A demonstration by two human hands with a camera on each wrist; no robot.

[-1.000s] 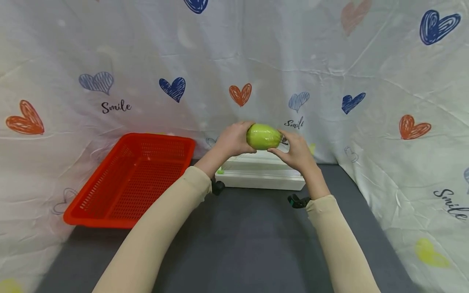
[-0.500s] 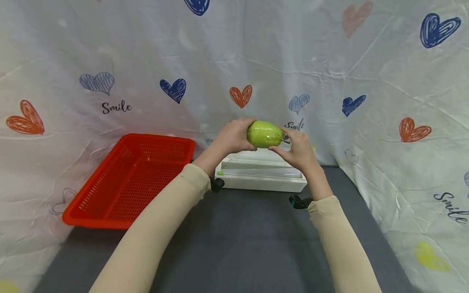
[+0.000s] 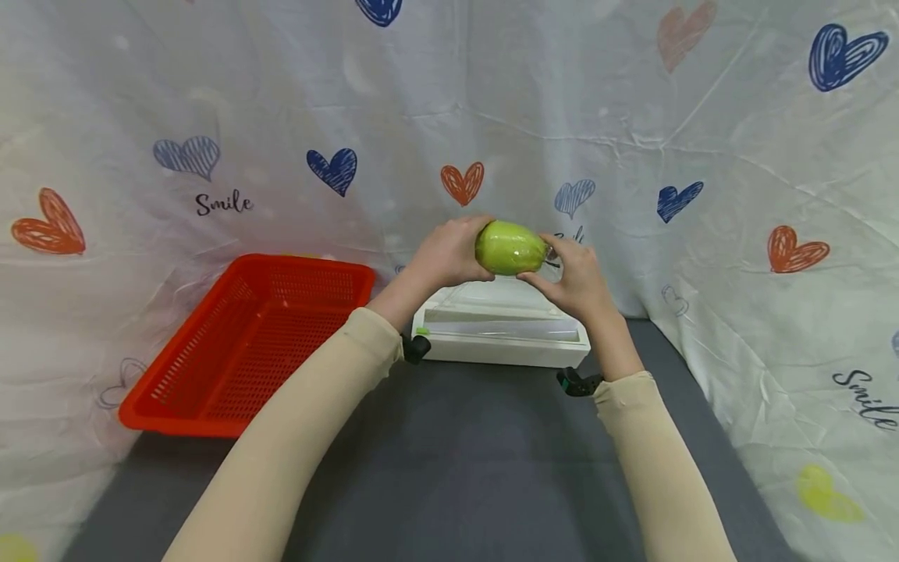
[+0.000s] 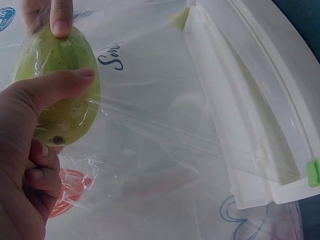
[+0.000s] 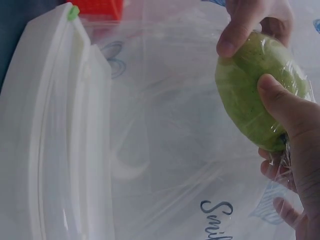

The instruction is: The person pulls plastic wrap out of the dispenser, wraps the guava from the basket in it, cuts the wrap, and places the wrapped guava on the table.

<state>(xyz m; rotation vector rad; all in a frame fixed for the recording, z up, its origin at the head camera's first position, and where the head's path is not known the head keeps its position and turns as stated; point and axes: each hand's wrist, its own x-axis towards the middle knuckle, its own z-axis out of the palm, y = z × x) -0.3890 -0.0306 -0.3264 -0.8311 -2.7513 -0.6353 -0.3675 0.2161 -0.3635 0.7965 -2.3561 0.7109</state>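
A glossy green oval fruit (image 3: 510,248), its kind not certain, is held in the air in cling film. My left hand (image 3: 455,254) grips its left end, the thumb lying across its side in the left wrist view. The right hand (image 3: 572,277) pinches the other end, where bunched film (image 5: 286,160) sticks out. Below and behind the fruit is a white cling film dispenser (image 3: 506,350) with its lid up and a clear roll (image 3: 513,329) inside. A sheet of film (image 4: 165,130) stretches between fruit and dispenser. A green slider (image 4: 313,173) sits at one end of the dispenser.
A red plastic basket (image 3: 190,425) with perforated walls stands at the left on the dark grey tabletop (image 3: 456,468). White cloth (image 3: 393,101) printed with hearts hangs behind and at both sides.
Both hands have lifted the fruit slightly, upward and a little to the right. More of the roll in the dispenser shows beneath them. The basket stays in place.
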